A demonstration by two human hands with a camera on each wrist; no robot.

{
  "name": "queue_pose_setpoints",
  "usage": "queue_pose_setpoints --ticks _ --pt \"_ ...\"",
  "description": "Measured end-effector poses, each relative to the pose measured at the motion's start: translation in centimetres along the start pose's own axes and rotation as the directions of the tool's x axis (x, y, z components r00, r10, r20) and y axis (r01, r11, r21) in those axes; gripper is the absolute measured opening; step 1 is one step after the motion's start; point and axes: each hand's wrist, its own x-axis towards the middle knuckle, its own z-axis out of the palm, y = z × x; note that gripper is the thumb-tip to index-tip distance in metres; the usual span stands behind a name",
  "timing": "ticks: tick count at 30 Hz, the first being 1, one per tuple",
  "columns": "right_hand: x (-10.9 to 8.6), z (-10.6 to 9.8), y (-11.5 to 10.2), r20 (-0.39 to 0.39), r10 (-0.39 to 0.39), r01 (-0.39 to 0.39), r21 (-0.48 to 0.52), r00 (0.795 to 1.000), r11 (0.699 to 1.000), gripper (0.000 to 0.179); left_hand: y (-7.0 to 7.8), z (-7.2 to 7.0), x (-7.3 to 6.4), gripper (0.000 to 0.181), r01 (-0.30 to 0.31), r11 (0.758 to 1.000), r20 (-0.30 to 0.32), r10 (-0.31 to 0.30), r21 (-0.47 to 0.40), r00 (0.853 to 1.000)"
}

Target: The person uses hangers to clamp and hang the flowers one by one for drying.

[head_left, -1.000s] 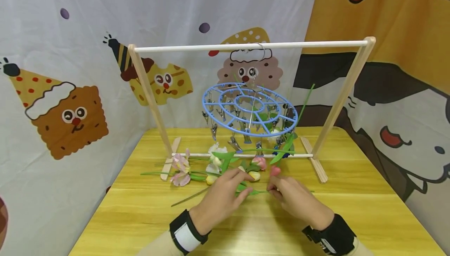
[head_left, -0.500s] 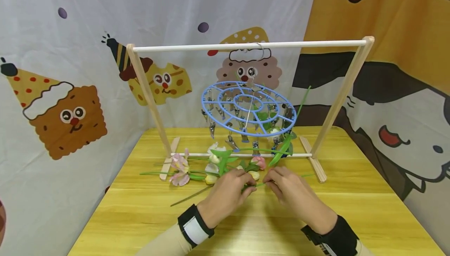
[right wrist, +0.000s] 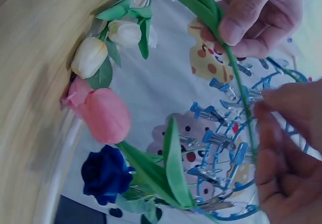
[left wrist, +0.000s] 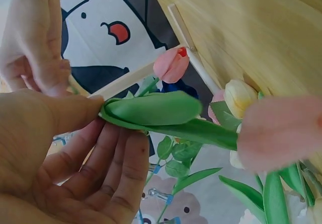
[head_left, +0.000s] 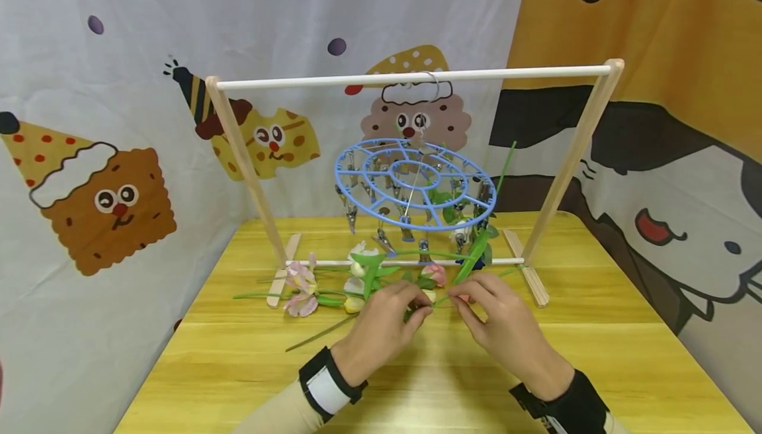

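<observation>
My left hand [head_left: 387, 321] pinches a pink tulip [left wrist: 282, 131] between thumb and fingers, at the base of its green leaves [left wrist: 156, 108]. The thin stem [right wrist: 240, 83] runs from there across to my right hand [head_left: 506, 325], whose thumb and fingertips pinch it farther along. In the head view my left hand hides the held flower's head. Beyond the hands hangs a round blue clip hanger [head_left: 417, 225] with several metal clips [right wrist: 219, 141]. Another pink tulip [right wrist: 105, 116] hangs head down from it, near a dark blue rose [right wrist: 105, 173].
A wooden rack [head_left: 244, 156] with a white top bar [head_left: 333, 81] carries the hanger. On the yellow wood-grain table [head_left: 238, 368] lie a pale pink flower [head_left: 301, 288], white and yellow tulips, a pink rose [head_left: 434, 274] and loose stems. A patterned cloth [head_left: 286, 17] stands behind.
Both hands have lifted the tulip's stem a little and moved slightly away from me. The stem's far end now tilts up to the right. The left hand has shifted right.
</observation>
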Motion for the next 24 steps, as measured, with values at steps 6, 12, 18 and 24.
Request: queue_pose_setpoints --ticks 6,12,18,24 --pt "-0.5 -0.4 0.1 -0.094 0.139 -0.115 0.227 0.986 0.967 0.005 -0.1 -0.2 0.1 0.007 -0.011 0.998 -0.086 0.006 -0.066 0.996" --pt "-0.3 -0.2 0.3 -0.086 0.309 -0.266 0.326 0.947 0.907 0.022 0.1 -0.1 0.3 0.008 -0.049 0.990 -0.127 0.033 -0.132 0.991" --pt "0.3 -0.2 0.0 -0.034 0.431 -0.340 0.558 0.902 0.756 0.017 0.5 -0.1 0.5 0.008 -0.053 0.987 -0.144 0.031 -0.150 0.989" --pt "0.7 -0.1 0.1 -0.036 0.448 -0.327 0.632 0.893 0.703 0.015 1.0 0.0 0.7 0.011 -0.038 0.988 -0.147 0.016 -0.147 0.989"
